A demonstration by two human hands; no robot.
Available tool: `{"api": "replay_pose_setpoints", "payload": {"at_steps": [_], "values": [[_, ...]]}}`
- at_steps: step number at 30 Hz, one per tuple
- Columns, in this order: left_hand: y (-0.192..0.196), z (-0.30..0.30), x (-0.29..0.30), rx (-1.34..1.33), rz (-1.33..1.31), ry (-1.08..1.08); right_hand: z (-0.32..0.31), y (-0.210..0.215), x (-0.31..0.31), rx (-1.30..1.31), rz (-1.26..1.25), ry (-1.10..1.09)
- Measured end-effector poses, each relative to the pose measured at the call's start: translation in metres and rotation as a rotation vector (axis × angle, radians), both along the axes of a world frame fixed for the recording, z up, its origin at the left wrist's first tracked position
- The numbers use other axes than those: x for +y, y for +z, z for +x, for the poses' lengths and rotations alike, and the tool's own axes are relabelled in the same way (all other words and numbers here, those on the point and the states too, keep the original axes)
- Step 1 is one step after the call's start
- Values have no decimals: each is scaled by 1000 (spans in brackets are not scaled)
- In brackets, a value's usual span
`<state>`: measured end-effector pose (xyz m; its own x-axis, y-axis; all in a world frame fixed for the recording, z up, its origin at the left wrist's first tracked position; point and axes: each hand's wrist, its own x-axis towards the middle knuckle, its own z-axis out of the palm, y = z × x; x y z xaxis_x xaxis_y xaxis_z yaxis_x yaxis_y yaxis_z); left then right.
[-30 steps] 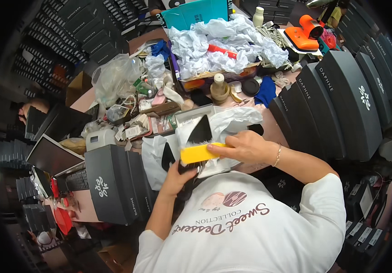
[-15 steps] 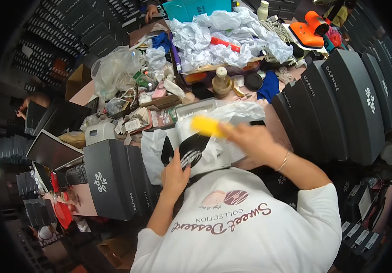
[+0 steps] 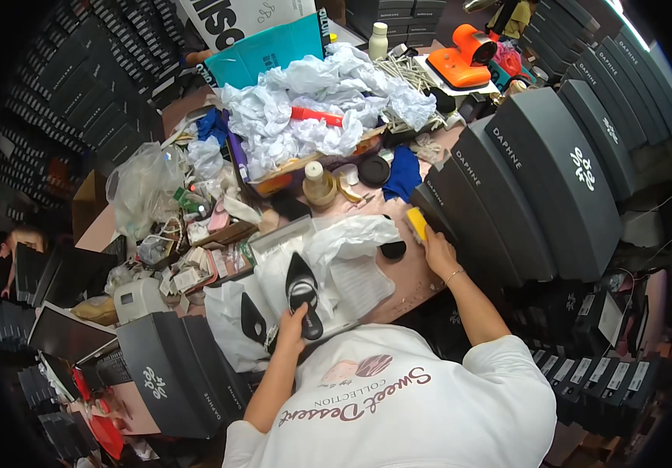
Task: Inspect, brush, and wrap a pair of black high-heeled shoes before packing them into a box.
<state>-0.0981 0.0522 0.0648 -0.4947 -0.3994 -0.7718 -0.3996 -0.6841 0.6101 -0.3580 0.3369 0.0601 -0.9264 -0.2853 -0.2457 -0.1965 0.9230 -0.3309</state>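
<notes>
Over an open white shoebox (image 3: 283, 235), my left hand (image 3: 292, 327) is closed on the heel end of a black pointed shoe (image 3: 299, 279), its toe pointing away from me. A second black pointed shoe (image 3: 252, 318) lies on white tissue paper (image 3: 227, 306) to its left. My right hand (image 3: 438, 254) reaches out to the right and grips a yellow block (image 3: 416, 225), held low beside the grey shoeboxes. Whether the block is a sponge or a brush, I cannot tell. Crumpled white paper (image 3: 352, 243) spreads over the shoebox's right side, near a small black item (image 3: 393, 249).
Grey shoeboxes (image 3: 523, 195) stand in a row on the right, and more (image 3: 168, 374) at the near left. A bin of crumpled paper (image 3: 273, 117), a pump bottle (image 3: 319, 187), a blue cloth (image 3: 403, 173) and an orange device (image 3: 461, 62) occupy the pink table's (image 3: 410, 292) far side.
My right hand has carried the yellow block from above the shoe out to the right and down toward the table. The shoe in my left hand now shows its toe pointing away. The view has shifted.
</notes>
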Motion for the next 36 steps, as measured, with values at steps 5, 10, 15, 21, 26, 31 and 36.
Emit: {"api": "replay_pose_setpoints", "payload": {"at_steps": [5,10,15,21,26,31,36], "values": [[-40,31,11,8,-453,-111,-87,54,-98,497,-558,189],[68,-20,-6,138,-1100,-379,-262,84,-166,787,-487,-221],[119,-101,-67,230,-1212,-358,-345,37,-166,462,134,-363],[152,-258,-130,443,-1612,-611,-372,82,-178,555,-280,-266],[155,-422,-161,560,-1863,-742,-431,106,-231,361,-721,371],[108,-482,-182,209,-1895,-1006,-405,59,-283,136,-379,316],[71,-466,-223,484,-1706,-749,-397,30,-285,446,-501,207]]}}
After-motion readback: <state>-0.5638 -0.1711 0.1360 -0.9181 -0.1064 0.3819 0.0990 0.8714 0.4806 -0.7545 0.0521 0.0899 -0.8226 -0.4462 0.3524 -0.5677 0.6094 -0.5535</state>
